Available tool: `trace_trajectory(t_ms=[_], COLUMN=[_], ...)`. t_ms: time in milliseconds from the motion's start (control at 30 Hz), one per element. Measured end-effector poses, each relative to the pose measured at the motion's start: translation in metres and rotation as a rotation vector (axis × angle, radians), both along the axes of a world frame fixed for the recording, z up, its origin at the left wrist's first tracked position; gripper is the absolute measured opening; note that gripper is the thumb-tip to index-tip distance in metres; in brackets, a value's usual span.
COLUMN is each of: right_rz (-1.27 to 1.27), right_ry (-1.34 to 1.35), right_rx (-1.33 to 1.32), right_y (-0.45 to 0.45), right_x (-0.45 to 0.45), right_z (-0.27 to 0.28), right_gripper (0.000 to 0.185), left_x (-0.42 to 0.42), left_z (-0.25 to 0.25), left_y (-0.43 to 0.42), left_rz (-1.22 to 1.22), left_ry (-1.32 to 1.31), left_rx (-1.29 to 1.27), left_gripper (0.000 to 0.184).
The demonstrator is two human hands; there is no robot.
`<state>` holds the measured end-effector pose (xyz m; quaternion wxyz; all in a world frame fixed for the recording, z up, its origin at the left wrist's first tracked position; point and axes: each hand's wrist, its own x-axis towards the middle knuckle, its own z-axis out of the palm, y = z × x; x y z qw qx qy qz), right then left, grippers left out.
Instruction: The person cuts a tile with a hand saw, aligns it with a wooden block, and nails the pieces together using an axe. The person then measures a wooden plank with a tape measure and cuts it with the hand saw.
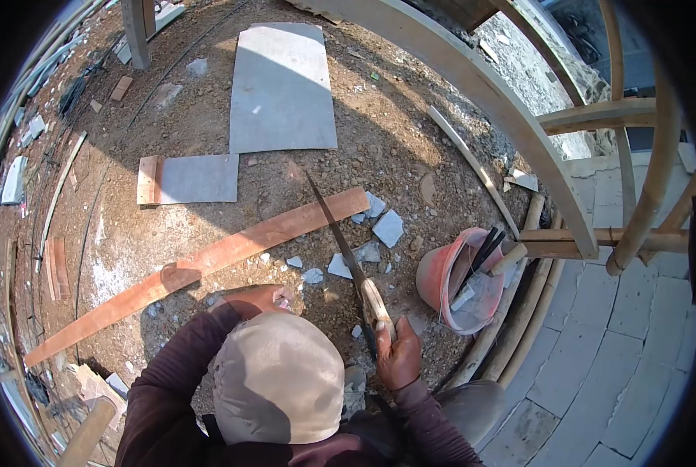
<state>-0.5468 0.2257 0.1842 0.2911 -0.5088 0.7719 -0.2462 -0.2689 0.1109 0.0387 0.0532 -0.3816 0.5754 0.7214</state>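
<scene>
My right hand (pixel 398 354) grips the wooden handle of a hand saw (pixel 346 251). The dark, tapering blade points away from me and passes over the right part of a long reddish wooden plank (pixel 231 255). Teeth are too small to make out. My left hand (pixel 256 300) is just below the plank's middle, partly hidden by the cap (pixel 279 379) at the bottom of the view. Its fingers look curled in, and what they hold, if anything, does not show. Broken white tile pieces (pixel 388 228) lie by the plank's right end.
A pinkish bucket (pixel 434 282) with tools inside stands at right. Beyond the plank lie a large grey sheet (pixel 282 93) and a smaller grey panel (pixel 198 179). Wooden framing (pixel 511 93) and a pale block wall (pixel 574 366) border the right side. Rubble covers the soil.
</scene>
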Motion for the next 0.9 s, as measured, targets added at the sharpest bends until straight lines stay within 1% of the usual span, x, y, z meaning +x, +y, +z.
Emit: trace_trajectory(t_ms=[100, 133, 167, 233, 267, 367, 400, 500, 600, 700, 800, 900], right_rz=[-0.011, -0.02, -0.019, -0.018, -0.013, -0.012, -0.007, 0.009, -0.005, -0.003, -0.004, -0.021], right_ry=[0.004, 0.004, 0.004, 0.005, 0.014, 0.039, 0.042, 0.025, 0.006, -0.024, -0.065, -0.115], right_rx=[0.02, 0.038, 0.039, 0.041, 0.04, 0.04, 0.031, 0.031, 0.062, 0.044, 0.022, 0.041], right_y=[-0.002, -0.001, 0.001, 0.002, 0.001, 0.005, 0.006, 0.007, 0.008, 0.013, 0.013, 0.018], right_x=[0.002, 0.001, 0.001, 0.0, -0.001, 0.0, 0.0, -0.002, 0.001, 0.002, 0.001, 0.001], right_z=[0.001, 0.002, 0.001, -0.003, -0.004, -0.007, -0.009, -0.011, -0.011, -0.018, -0.021, -0.023], right_gripper=[0.029, 0.029, 0.029, 0.029, 0.029, 0.028, 0.027, 0.026, 0.025, 0.023, 0.021, 0.021], left_x=[0.001, 0.0, 0.004, 0.001, -0.002, -0.02, -0.024, -0.036, -0.037, -0.032, -0.044, -0.075], left_z=[0.014, 0.0, -0.011, 0.0, 0.007, 0.045, 0.048, 0.044, 0.039, 0.034, 0.032, -0.006], left_y=[-0.013, -0.009, -0.005, -0.009, -0.006, -0.019, -0.029, -0.063, -0.09, -0.083, -0.073, -0.09], left_rz=[0.0, 0.054, 0.107, 0.213, 0.329, 0.505, 0.492, 0.566, 0.587, 0.214, 0.306, 0.546], left_ry=[0.045, 0.129, 0.137, 0.151, 0.078, -0.064, -0.123, -0.269, -0.288, -0.514, -0.447, -0.238], left_rx=[0.112, 0.126, 0.156, 0.216, 0.029, -0.608, -0.804, -1.007, -1.079, -1.168, -1.491, -1.252], left_gripper=[0.05, 0.043, 0.041, 0.038, 0.039, 0.042, 0.043, 0.044, 0.049, 0.046, 0.035, 0.023])
